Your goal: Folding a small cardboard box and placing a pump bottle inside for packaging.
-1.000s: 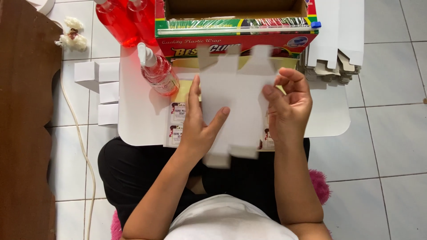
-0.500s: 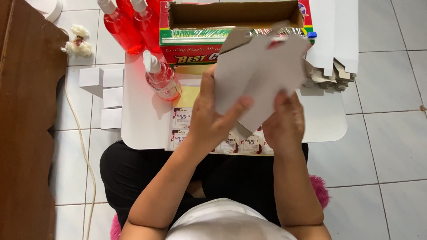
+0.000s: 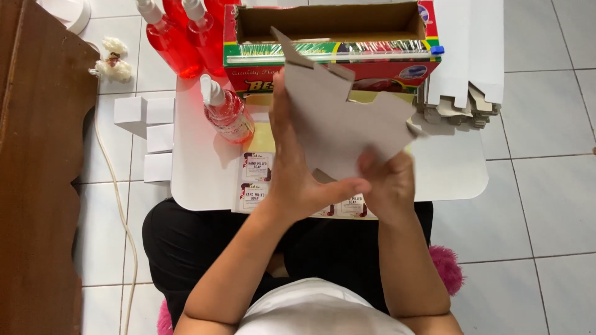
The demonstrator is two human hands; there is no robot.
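Note:
A flat, unfolded cardboard box blank [image 3: 338,118], grey-brown on the side facing me, is held tilted above the small white table [image 3: 456,174]. My left hand [image 3: 298,167] grips its left edge and lower corner, thumb across the bottom. My right hand [image 3: 388,183] pinches the lower right part of the blank from beneath. Under my hands lies a sheet of printed labels [image 3: 254,177] on yellow backing.
A red pump bottle [image 3: 226,111] stands left of the blank, with more red bottles [image 3: 174,37] behind it. A plastic-wrap dispenser box [image 3: 335,37] sits at the back. Stacked flat white blanks [image 3: 465,68] lie at right; small white boxes [image 3: 146,130] sit on the floor at left.
The blank has been turned over from its white side to its grey-brown side and rotated. Both hands shifted lower on it, closer together.

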